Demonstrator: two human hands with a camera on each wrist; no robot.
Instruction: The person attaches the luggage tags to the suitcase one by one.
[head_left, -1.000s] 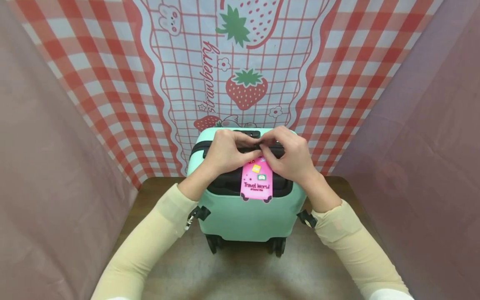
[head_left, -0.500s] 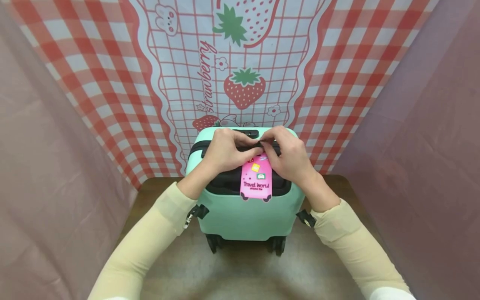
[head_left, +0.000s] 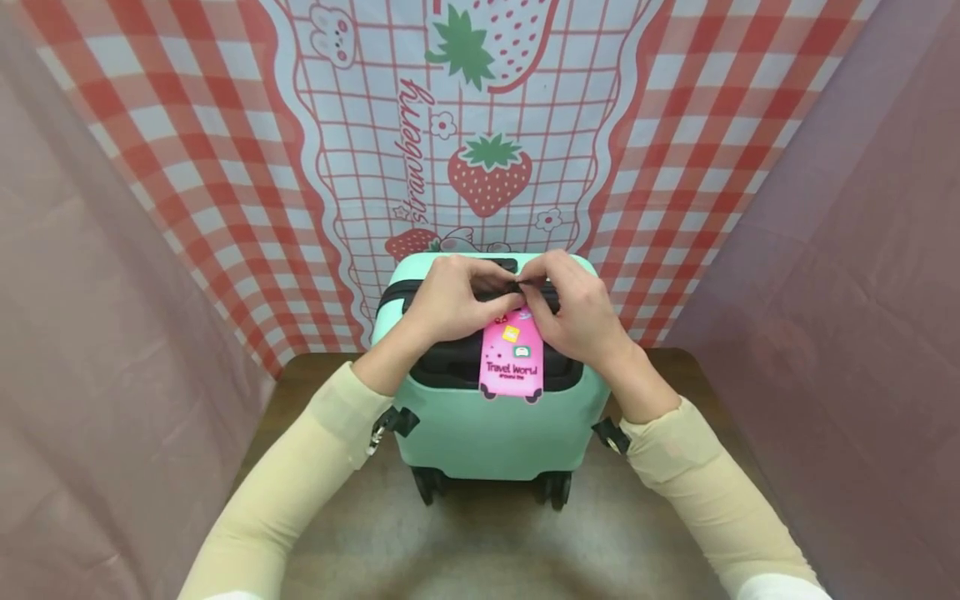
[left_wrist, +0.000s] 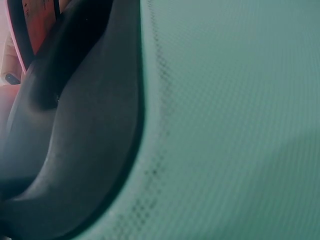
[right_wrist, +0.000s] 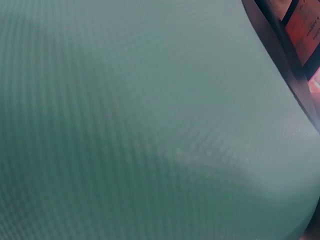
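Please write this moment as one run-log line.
left hand: near pink tag, grip unclear | right hand: pinches small dark piece | tag: over black panel | mint suitcase: on table

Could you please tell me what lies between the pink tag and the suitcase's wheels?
In the head view, only the suitcase's mint-green shell shows between the pink tag and the black wheels.

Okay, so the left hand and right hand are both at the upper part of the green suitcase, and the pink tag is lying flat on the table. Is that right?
Not quite: the pink tag isn't on the table. The head view shows it against the green suitcase. The left hand and right hand are where you said.
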